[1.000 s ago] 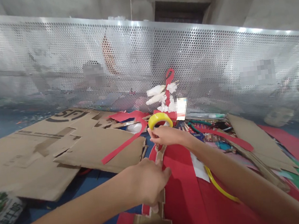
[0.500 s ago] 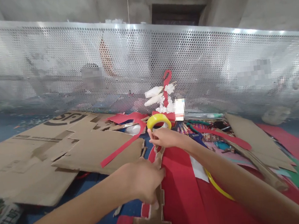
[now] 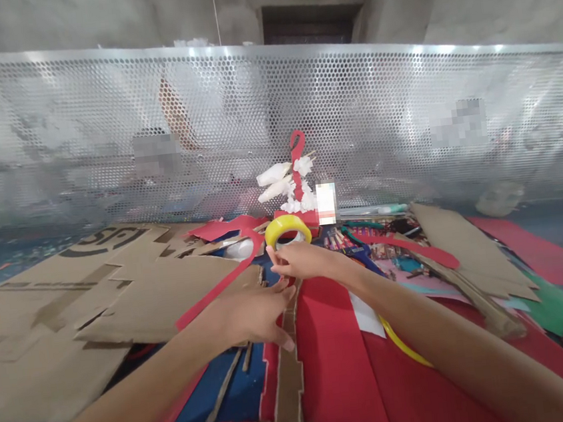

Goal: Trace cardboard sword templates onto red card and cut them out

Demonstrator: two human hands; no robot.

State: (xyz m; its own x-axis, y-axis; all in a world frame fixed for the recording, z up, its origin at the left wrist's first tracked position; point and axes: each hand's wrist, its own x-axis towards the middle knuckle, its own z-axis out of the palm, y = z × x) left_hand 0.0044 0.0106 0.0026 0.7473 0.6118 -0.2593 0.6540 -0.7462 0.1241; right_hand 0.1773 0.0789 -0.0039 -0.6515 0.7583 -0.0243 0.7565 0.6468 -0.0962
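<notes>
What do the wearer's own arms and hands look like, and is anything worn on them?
The left hand and right hand are ungloved, with no ring or watch visible. The left forearm and right forearm show no sleeves.

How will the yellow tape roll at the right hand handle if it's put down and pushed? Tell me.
The yellow tape roll would probably roll if stood on edge, given its round outline. It should feel stiff: the thick ring looks undeformed at the right hand. Its open centre suggests it may be fairly light for its width.
</notes>
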